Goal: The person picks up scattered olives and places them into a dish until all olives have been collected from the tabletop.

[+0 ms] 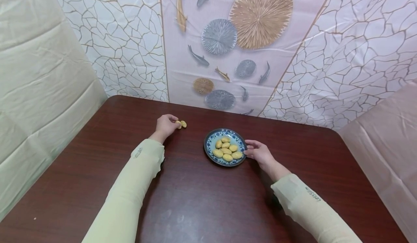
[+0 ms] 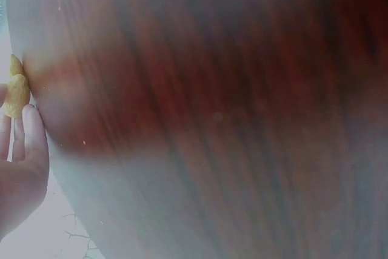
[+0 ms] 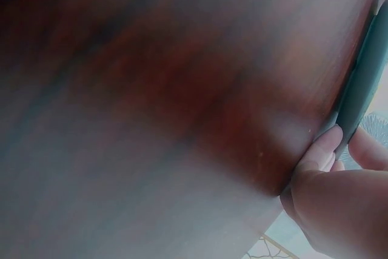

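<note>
My left hand (image 1: 167, 126) pinches a small yellow oval lump (image 1: 178, 124) near the table's far edge. Touching or just beside it is a second yellow oval lump (image 1: 184, 124). In the left wrist view, the held lump (image 2: 17, 95) shows between thumb and fingertips, with the other lump (image 2: 16, 65) behind it. A round blue-and-white patterned plate (image 1: 211, 138) with a dark rim bears several similar yellow lumps (image 1: 226, 151). My right hand (image 1: 260, 153) grips the plate's right rim. The right wrist view shows the rim (image 3: 364, 71) between thumb and fingers.
A dark reddish-brown wooden table (image 1: 195, 199) lies under everything. Behind its far edge hangs a patterned cloth (image 1: 185, 65) with fish and round motifs. Pale cloth walls (image 1: 39, 84) stand on the left and right sides. A tiny pale speck (image 1: 34, 218) is at the table's near left.
</note>
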### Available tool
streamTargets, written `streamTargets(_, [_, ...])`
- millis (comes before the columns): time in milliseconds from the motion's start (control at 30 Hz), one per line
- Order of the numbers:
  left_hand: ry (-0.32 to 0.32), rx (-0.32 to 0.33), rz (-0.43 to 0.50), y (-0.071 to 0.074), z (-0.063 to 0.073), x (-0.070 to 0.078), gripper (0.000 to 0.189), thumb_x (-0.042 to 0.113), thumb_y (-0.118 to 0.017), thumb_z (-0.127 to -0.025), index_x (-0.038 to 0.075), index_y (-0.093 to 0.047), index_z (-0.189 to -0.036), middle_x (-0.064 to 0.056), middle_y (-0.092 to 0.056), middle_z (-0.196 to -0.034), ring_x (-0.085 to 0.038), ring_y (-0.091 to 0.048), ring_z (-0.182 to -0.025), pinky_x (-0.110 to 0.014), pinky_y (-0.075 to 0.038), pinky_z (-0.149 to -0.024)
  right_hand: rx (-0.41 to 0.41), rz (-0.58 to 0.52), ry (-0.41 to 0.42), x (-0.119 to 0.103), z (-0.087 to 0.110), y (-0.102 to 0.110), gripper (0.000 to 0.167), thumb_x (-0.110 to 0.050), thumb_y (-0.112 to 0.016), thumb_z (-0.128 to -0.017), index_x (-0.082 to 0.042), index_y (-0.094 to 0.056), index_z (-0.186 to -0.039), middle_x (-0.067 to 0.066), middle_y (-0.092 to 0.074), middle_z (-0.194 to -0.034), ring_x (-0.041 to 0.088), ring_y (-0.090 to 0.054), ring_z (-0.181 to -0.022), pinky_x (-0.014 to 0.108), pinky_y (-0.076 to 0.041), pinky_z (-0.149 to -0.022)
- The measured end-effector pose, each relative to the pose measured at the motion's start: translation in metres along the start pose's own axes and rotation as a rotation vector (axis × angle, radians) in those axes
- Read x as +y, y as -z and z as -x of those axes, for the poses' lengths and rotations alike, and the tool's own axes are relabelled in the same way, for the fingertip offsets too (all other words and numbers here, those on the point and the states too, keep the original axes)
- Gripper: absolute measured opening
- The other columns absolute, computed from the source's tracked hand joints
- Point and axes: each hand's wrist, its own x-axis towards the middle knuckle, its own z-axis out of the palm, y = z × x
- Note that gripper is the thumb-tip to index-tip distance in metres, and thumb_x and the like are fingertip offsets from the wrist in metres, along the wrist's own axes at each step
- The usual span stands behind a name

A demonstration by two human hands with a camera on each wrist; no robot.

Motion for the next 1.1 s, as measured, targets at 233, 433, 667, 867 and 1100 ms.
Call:
streamTargets(233, [0.026,-0.028,0.007,-0.001,0.003,0.003,0.026,0.014,-0.064,-0.085,-0.004,-0.063,-0.104,-0.021,-0.067,-0.107,-0.029,-0.063,-0.099,-0.035,-0.049,-0.087,-0.005,-0.001,0.014,0.001,0.0,0.0,0.051,0.003,-0.055,-0.089,0.0,-0.042,-0.138,0.016,-0.051,-0.118,0.006,-0.055,-0.082,0.018,-0.051,-0.073])
streamTargets(433, [-0.008,-0.027,0.019,0.002,0.0,0.0,0.027,0.015,-0.064,-0.086,-0.002,-0.063,-0.106,-0.019,-0.066,-0.108,-0.028,-0.061,-0.1,-0.036,-0.047,-0.09,-0.007,-0.003,0.011,0.001,0.0,0.0,0.05,0.003,-0.055,-0.089,0.0,-0.042,-0.137,0.015,-0.051,-0.117,0.007,-0.055,-0.083,0.017,-0.051,-0.073])
streamTargets(667, [-0.071,-0.036,0.064,0.006,-0.003,0.004,0.028,0.013,-0.063,-0.085,0.003,-0.065,-0.111,-0.017,-0.066,-0.111,-0.027,-0.059,-0.105,-0.035,-0.047,-0.089,-0.002,0.003,-0.004,0.001,0.0,0.0,0.05,0.002,-0.056,-0.089,-0.003,-0.043,-0.137,0.015,-0.051,-0.119,0.009,-0.056,-0.085,0.017,-0.051,-0.074])
streamTargets(867, [-0.09,-0.049,0.142,0.002,-0.002,0.014,0.03,0.012,-0.064,-0.086,0.001,-0.062,-0.113,-0.019,-0.065,-0.112,-0.026,-0.06,-0.107,-0.027,-0.045,-0.082,-0.006,0.006,0.006,0.001,0.0,0.001,0.051,0.002,-0.056,-0.089,-0.002,-0.043,-0.138,0.015,-0.051,-0.119,0.008,-0.055,-0.086,0.018,-0.051,-0.076])
streamTargets(1100, [-0.095,-0.11,0.238,-0.007,0.001,0.026,0.029,0.01,-0.066,-0.085,0.0,-0.061,-0.111,-0.018,-0.065,-0.112,-0.026,-0.063,-0.098,-0.021,-0.046,-0.07,-0.008,-0.009,0.02,0.002,-0.001,0.001,0.051,0.005,-0.055,-0.088,0.0,-0.042,-0.137,0.012,-0.051,-0.112,0.005,-0.055,-0.081,0.016,-0.05,-0.071])
